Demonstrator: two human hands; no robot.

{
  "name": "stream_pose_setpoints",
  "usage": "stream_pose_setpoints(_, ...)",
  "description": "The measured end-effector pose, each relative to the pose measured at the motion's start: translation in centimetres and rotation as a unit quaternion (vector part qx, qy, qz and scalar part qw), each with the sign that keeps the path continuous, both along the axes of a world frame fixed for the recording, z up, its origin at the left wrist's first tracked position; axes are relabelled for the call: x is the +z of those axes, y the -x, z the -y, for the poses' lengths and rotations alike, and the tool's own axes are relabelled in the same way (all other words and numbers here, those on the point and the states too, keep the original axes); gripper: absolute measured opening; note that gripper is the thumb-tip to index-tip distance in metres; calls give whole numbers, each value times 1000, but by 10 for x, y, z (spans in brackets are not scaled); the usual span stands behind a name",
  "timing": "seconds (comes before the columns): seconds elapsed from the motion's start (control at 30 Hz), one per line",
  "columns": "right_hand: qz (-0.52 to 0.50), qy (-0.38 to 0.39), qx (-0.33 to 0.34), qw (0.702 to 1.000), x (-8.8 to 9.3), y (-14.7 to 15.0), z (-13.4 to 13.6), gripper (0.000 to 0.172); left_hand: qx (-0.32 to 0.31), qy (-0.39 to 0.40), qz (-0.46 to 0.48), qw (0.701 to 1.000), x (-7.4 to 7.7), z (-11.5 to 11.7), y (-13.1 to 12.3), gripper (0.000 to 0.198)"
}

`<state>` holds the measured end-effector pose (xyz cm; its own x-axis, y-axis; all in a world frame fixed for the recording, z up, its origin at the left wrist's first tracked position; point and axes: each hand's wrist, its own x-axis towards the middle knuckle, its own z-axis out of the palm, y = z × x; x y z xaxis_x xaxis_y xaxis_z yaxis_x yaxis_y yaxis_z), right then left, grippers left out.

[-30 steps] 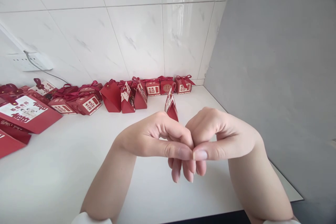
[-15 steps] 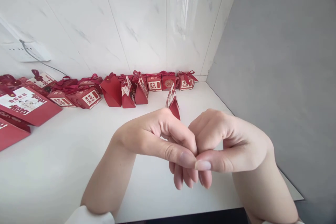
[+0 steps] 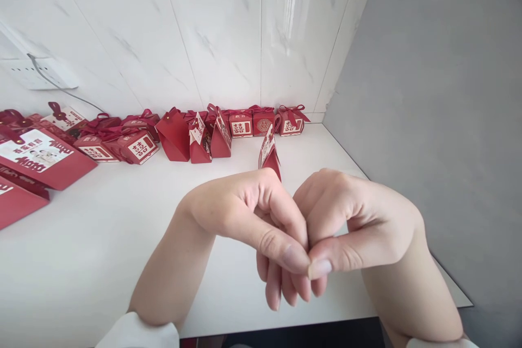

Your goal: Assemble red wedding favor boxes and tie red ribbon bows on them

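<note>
My left hand point(image 3: 240, 209) and my right hand point(image 3: 361, 217) meet above the front of the white table point(image 3: 93, 250). Each has its thumb pressed to a bent index finger, and the two thumb tips touch. Whatever sits in the pinches, if anything, is too small or hidden to make out. The other fingers curl down below the thumbs. Just beyond the knuckles stands a red triangular gift box point(image 3: 269, 152) with a white printed side; my hands cover its lower part.
Along the tiled wall point(image 3: 220, 38) runs a row of red boxes with ribbons point(image 3: 138, 144). Larger red bags point(image 3: 61, 168) stand at the left. A grey panel point(image 3: 432, 119) bounds the right side. A cable point(image 3: 61, 85) leads from a wall socket point(image 3: 41, 73).
The view has tilted down slightly. My left thumb and fingers have dipped a little, with the right thumb lowering alongside; both pinches stay closed.
</note>
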<state>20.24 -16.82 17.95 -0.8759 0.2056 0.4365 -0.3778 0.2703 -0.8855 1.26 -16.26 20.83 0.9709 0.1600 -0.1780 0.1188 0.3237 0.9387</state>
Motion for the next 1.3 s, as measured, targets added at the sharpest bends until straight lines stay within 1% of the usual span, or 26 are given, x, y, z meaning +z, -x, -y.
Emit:
stream_pose_setpoints(0.1, -3, 30, 9, 1000, -4, 5, 0, 33, -5, -13, -2, 1000, 0, -3, 2, 16)
stream_pose_setpoints(0.2, 18, 47, 3, 999, -7, 8, -1, 36, -13, -29, -10, 999, 1, -6, 4, 16)
stream_pose_setpoints(0.4, 40, 60, 8, 997, -4, 2, -4, 34, 9, -52, 14, 999, 1, -9, 7, 14)
stream_pose_setpoints(0.47, 49, 53, -5, 997, -2, 0, -5, 32, 19, -57, 19, 998, 0, -9, 7, 14)
stream_pose_setpoints(0.6, 55, 29, -32, 998, 4, -3, -4, 32, 41, -44, 23, 998, -2, -7, 5, 15)
stream_pose_setpoints(0.8, 33, -21, -70, 997, 13, -10, -3, 30, 44, -27, 29, 998, -4, -10, -1, 15)
stream_pose_setpoints(0.97, 19, -57, -126, 990, 17, -15, 0, 32, 45, -19, 49, 998, -6, -15, -5, 16)
stream_pose_setpoints(1.1, 23, -75, -153, 985, 19, -16, -1, 27, 39, -24, 52, 998, -10, -22, -6, 18)
stream_pose_setpoints(1.17, 28, -78, -165, 983, 19, -17, -3, 28, 41, -28, 48, 998, -12, -25, -6, 20)
stream_pose_setpoints(1.3, 36, -76, -187, 979, 19, -19, -5, 27, 58, -68, 61, 994, -13, -28, -7, 23)
